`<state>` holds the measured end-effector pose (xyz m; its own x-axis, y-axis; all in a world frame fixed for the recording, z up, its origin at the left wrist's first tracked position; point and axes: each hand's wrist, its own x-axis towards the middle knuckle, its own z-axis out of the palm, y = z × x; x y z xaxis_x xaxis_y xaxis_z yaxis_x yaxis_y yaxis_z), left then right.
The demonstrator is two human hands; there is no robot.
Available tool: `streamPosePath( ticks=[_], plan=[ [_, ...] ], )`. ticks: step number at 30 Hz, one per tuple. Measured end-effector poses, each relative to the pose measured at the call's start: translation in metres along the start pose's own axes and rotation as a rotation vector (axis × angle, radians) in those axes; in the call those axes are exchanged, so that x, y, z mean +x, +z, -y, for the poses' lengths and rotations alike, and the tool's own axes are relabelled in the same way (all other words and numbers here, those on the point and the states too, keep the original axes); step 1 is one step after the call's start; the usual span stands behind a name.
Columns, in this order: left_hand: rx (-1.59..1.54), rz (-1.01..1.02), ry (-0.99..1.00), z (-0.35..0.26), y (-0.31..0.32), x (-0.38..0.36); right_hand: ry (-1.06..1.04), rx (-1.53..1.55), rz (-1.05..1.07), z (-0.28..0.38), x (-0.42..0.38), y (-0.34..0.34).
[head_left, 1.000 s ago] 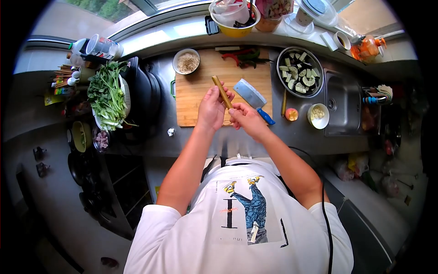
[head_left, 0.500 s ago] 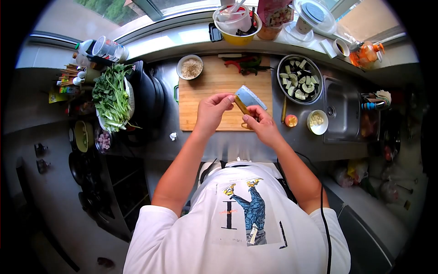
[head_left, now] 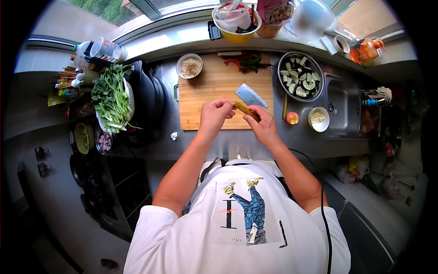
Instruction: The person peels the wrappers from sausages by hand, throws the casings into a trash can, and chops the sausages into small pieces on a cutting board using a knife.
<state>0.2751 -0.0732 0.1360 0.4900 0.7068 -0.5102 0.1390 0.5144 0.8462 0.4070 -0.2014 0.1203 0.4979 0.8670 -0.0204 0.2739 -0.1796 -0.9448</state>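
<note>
A slim olive-brown stick-like piece (head_left: 245, 109) slants between my two hands over the near part of the wooden cutting board (head_left: 200, 100); I cannot tell its kind. My left hand (head_left: 215, 116) pinches its upper left end between thumb and fingertips. Wrapped around the lower right end is my right hand (head_left: 263, 125), thumb lying along it. Just beyond the fingers a cleaver (head_left: 252, 96) rests on the board, its broad blade showing. Red and green peppers (head_left: 248, 62) lie along the board's far edge, near a bowl of pale shreds (head_left: 190, 67).
Right of the board are a pan of cut eggplant (head_left: 299, 77), a reddish round piece (head_left: 292, 118), a bowl of garlic cloves (head_left: 318, 119) and the sink (head_left: 343, 130). Leafy greens (head_left: 114, 98) fill a basket at left. Crumpled white paper (head_left: 174, 136) lies on the counter.
The stick-like piece has tilted flatter, its left end lower. My left hand has shifted slightly down, the right slightly right, uncovering more of the cleaver blade.
</note>
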Motion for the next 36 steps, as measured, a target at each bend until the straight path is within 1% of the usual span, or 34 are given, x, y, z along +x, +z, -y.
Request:
streamPosePath(
  ticks=[1, 3, 8, 14, 18, 20, 21, 22, 23, 24, 25, 26, 27, 28, 29, 30, 31, 33, 36],
  plan=[
    [0.009, -0.013, -0.018, 0.001, 0.000, 0.001, 0.003, -0.002, 0.000, -0.001, -0.001, 0.000],
    [0.016, -0.026, -0.040, 0.003, 0.001, 0.001, -0.063, -0.079, -0.017, -0.003, -0.002, 0.000],
    [0.107, -0.005, -0.083, 0.006, 0.001, 0.004, -0.059, -0.109, -0.011, -0.002, -0.006, 0.001],
    [0.101, 0.028, -0.161, 0.002, -0.003, 0.007, -0.043, -0.114, -0.028, 0.001, -0.006, 0.003],
    [0.111, 0.017, -0.175, 0.003, -0.006, 0.010, -0.044, -0.155, 0.017, 0.000, -0.005, 0.003],
    [0.182, 0.021, -0.161, 0.002, -0.007, 0.011, -0.075, -0.135, 0.004, 0.001, -0.004, 0.004],
    [0.182, 0.022, -0.163, 0.004, -0.007, 0.012, -0.105, -0.115, -0.008, 0.001, -0.004, 0.005],
    [0.117, 0.044, -0.151, 0.007, -0.008, 0.014, -0.102, -0.116, -0.007, -0.003, -0.005, 0.005],
    [0.052, 0.066, -0.138, 0.010, -0.008, 0.016, -0.013, -0.029, 0.030, -0.009, -0.005, 0.007],
    [0.051, 0.067, -0.140, 0.009, -0.006, 0.016, 0.077, 0.058, 0.066, -0.009, -0.004, 0.008],
    [-0.023, 0.096, -0.141, 0.007, -0.006, 0.015, 0.079, 0.057, 0.065, -0.008, -0.003, 0.006],
    [-0.097, 0.125, -0.143, 0.007, -0.005, 0.015, 0.354, 0.382, 0.157, -0.006, -0.002, 0.004],
    [-0.097, 0.126, -0.144, 0.009, -0.004, 0.016, 0.627, 0.708, 0.247, -0.003, 0.000, 0.002],
    [-0.164, 0.134, -0.127, 0.013, -0.002, 0.017, 0.627, 0.708, 0.247, -0.002, 0.002, 0.000],
    [-0.231, 0.143, -0.110, 0.017, 0.000, 0.017, 0.681, 0.930, 0.309, -0.002, 0.004, -0.003],
    [-0.231, 0.143, -0.111, 0.020, 0.002, 0.017, 0.731, 1.153, 0.369, -0.002, 0.005, -0.006],
    [-0.283, 0.158, -0.095, 0.023, 0.004, 0.017, 0.732, 1.154, 0.367, -0.003, 0.007, -0.007],
    [-0.334, 0.172, -0.079, 0.028, 0.006, 0.015, 0.799, 1.469, 0.461, -0.004, 0.009, -0.010],
    [-0.323, 0.205, -0.057, 0.033, 0.004, 0.011, 0.811, 1.548, 0.496, -0.008, 0.010, -0.012]
  ],
)
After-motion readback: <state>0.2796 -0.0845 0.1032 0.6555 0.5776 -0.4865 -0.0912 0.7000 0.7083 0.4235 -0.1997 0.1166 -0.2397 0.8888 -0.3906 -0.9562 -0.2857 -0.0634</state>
